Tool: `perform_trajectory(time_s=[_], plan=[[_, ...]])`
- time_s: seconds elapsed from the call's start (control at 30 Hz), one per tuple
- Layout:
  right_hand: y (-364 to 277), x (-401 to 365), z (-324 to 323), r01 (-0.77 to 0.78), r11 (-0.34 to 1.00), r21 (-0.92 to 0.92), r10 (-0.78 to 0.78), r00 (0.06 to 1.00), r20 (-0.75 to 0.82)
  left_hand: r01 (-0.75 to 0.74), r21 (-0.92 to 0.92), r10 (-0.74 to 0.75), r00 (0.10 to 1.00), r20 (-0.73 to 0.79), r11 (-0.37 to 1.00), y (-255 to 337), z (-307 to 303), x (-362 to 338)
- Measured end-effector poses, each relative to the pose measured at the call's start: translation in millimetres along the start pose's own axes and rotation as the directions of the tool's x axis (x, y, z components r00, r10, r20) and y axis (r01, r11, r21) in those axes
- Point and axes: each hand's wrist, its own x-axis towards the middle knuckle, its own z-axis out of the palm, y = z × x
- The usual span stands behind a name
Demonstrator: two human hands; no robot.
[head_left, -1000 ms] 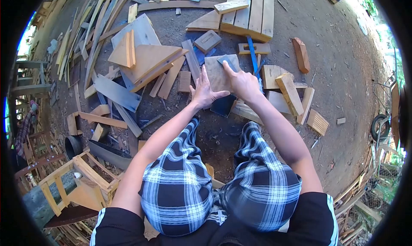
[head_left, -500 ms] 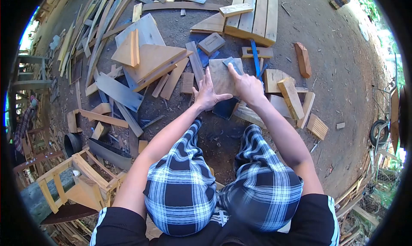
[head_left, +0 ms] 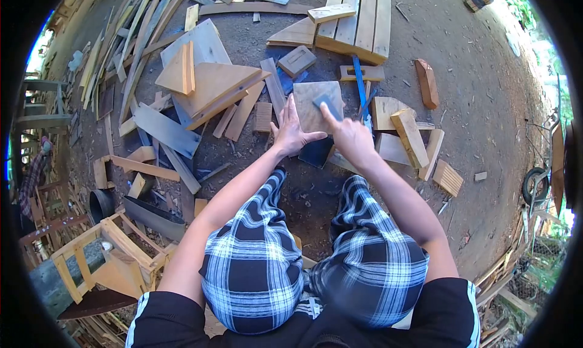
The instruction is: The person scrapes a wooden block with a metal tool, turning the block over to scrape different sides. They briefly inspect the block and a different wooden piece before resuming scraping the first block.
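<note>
A flat, squarish piece of pale wood [head_left: 308,93] lies in front of my knees. My left hand [head_left: 291,132] is spread wide against its lower left corner, fingers up along the left edge and thumb stretched across the near edge. On the wood's face is a small blue-grey flat piece [head_left: 328,104] that looks like sandpaper. My right hand [head_left: 353,140] presses it down with an extended index finger, while the other fingers are curled under and partly hidden. Just below the wood sits a dark block [head_left: 316,152].
A blue-bladed handsaw [head_left: 359,81] lies right of the wood. Wood offcuts [head_left: 410,138] are scattered beyond it, with stacked boards [head_left: 218,84] on the left. A slatted wooden panel [head_left: 358,26] lies ahead, and a small wooden frame [head_left: 115,251] stands at lower left.
My right hand has drawn the blue-grey piece slightly down across the wood's face, toward me. My left hand keeps its place on the corner.
</note>
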Motion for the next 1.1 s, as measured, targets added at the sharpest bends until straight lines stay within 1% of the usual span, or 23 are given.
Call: perform_trajectory(time_s=[0.07, 0.13, 0.2, 0.23, 0.3, 0.33, 0.4, 0.47, 0.53, 0.6, 0.63, 0.67, 0.7, 0.73, 0.8, 0.87, 0.93, 1.0, 1.03, 1.07, 1.1], plan=[[-9.1, -22.9, -7.1, 0.047, 0.998, -0.032, -0.043, 0.992, 0.119, 0.002, -0.007, -0.002, 1.000, -0.003, 1.000, -0.6, 1.2, -2.0], [-8.0, -19.7, -5.8, 0.057, 0.997, -0.043, -0.052, 0.992, 0.115, -0.006, -0.009, 0.006, 1.000, -0.009, 1.000, -1.8, 3.0, 0.3], [-3.5, 3.6, -7.3, 0.054, 0.999, 0.000, -0.054, 0.997, 0.057, -0.008, -0.022, 0.008, 1.000, -0.008, 1.000, -1.9, 2.4, 0.9], [-1.1, 18.5, -3.6, 0.053, 0.998, -0.013, -0.053, 0.999, 0.012, -0.014, -0.016, 0.014, 1.000, -0.016, 1.000, -0.7, 0.1, 2.3], [-3.3, 30.9, 0.9, 0.048, 0.999, -0.001, -0.048, 0.999, -0.022, -0.003, -0.041, 0.002, 1.000, -0.008, 0.999, -1.0, -1.7, 0.8], [-3.7, 34.4, 1.2, 0.042, 0.999, 0.005, -0.041, 0.998, -0.043, -0.007, -0.038, 0.007, 1.000, -0.012, 0.999, -2.1, -0.8, 0.1], [-6.7, 15.2, 2.4, 0.031, 1.000, -0.004, -0.031, 0.998, -0.050, -0.056, -0.076, 0.051, 0.997, -0.058, 0.996, -5.4, 4.1, 0.8], [-13.1, -12.0, -2.9, 0.066, 0.997, -0.031, -0.063, 0.994, 0.087, -0.033, -0.070, 0.030, 0.999, -0.044, 0.997, -3.1, 2.1, -1.0], [-14.2, -16.6, -1.0, 0.076, 0.996, -0.035, -0.071, 0.989, 0.129, -0.024, -0.089, 0.020, 0.999, -0.051, 0.996, -4.0, 4.7, -0.3], [-9.2, -1.4, 4.2, 0.098, 0.995, 0.004, -0.098, 0.993, 0.070, -0.035, -0.095, 0.030, 0.998, -0.053, 0.995, -10.6, 11.0, 0.6], [-9.2, 11.1, 6.3, 0.100, 0.995, -0.012, -0.100, 0.995, 0.016, -0.087, -0.120, 0.077, 0.994, -0.082, 0.989, -15.1, 14.9, 2.7], [-9.5, 22.9, 5.4, 0.100, 0.995, -0.011, -0.100, 0.995, 0.003, -0.142, -0.138, 0.127, 0.985, -0.118, 0.980, -19.9, 15.6, 7.6], [-11.4, 32.1, 3.8, 0.087, 0.996, -0.008, -0.087, 0.996, 0.007, -0.039, -0.104, 0.033, 0.998, -0.056, 0.994, -8.7, 6.3, 2.5], [-13.1, 36.7, 2.7, 0.073, 0.997, -0.005, -0.073, 0.997, 0.014, -0.040, -0.098, 0.035, 0.998, -0.060, 0.994, -11.0, 8.9, 1.6], [-17.0, 24.8, 0.3, 0.058, 0.998, 0.005, -0.058, 0.998, 0.011, -0.108, -0.185, 0.085, 0.988, -0.129, 0.977, -18.5, 16.2, 4.6], [-19.1, 1.2, -1.8, 0.069, 0.997, -0.034, -0.066, 0.994, 0.090, -0.104, -0.172, 0.085, 0.990, -0.114, 0.980, -20.2, 16.1, 5.6], [-18.4, -9.1, 4.5, 0.087, 0.995, -0.049, -0.082, 0.993, 0.090, -0.069, -0.167, 0.056, 0.995, -0.083, 0.984, -18.7, 14.9, 5.2], [-15.5, -1.1, 2.2, 0.109, 0.994, -0.009, -0.108, 0.992, 0.066, -0.081, -0.172, 0.067, 0.994, -0.089, 0.982, -22.1, 16.8, 6.2], [-17.1, 10.2, -1.8, 0.076, 0.997, 0.003, -0.076, 0.994, 0.073, -0.077, -0.156, 0.065, 0.995, -0.080, 0.985, -21.3, 17.2, 4.5], [-12.5, 24.4, 1.0, 0.077, 0.997, 0.001, -0.077, 0.995, 0.063, -0.080, -0.136, 0.070, 0.994, -0.079, 0.987, -19.4, 14.6, 7.1], [-11.9, 38.1, 4.2, 0.091, 0.996, 0.010, -0.091, 0.996, 0.023, -0.076, -0.141, 0.066, 0.995, -0.072, 0.987, -17.9, 12.4, 5.9]])
